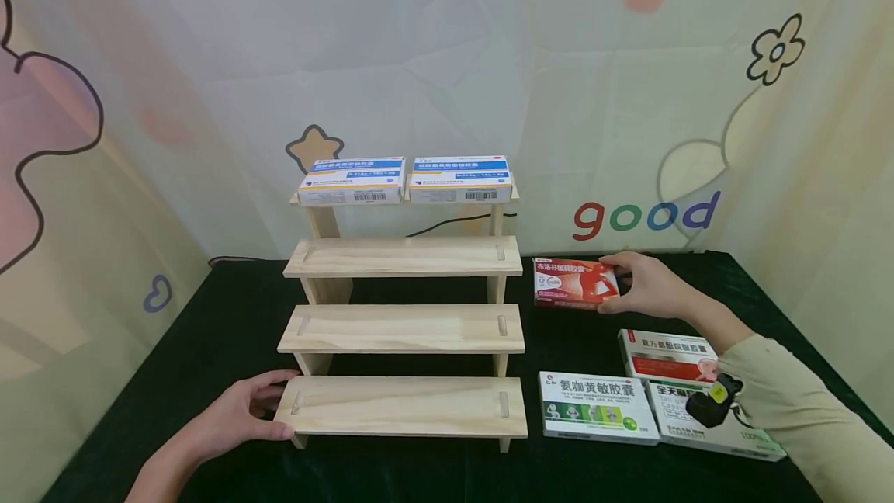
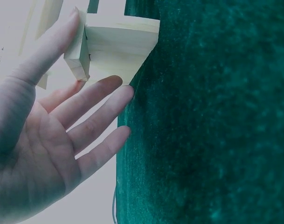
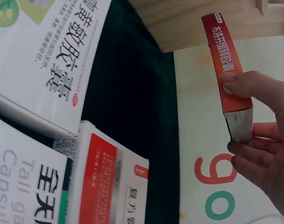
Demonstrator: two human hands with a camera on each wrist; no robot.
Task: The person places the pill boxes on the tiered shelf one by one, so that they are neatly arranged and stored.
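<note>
My right hand (image 1: 649,284) grips a red medicine box (image 1: 576,283) by its right end, to the right of the wooden rack. In the right wrist view the thumb lies on one broad side of that box and the fingers on the other. At the lower left, my left hand (image 1: 237,418) holds the left end of the bottom step of the stepped wooden rack (image 1: 401,406). The left wrist view has its thumb and index finger on either edge of the plank (image 2: 78,58), other fingers stretched out. Two blue-and-white medicine boxes (image 1: 351,181) lie side by side on the top step.
Right of the rack, a green-and-white box (image 1: 597,407), a red-and-white box (image 1: 667,355) and another white box (image 1: 712,421) lie under or near my right forearm. Dark green cloth (image 1: 489,472) covers the table. A printed curtain (image 1: 433,60) hangs behind.
</note>
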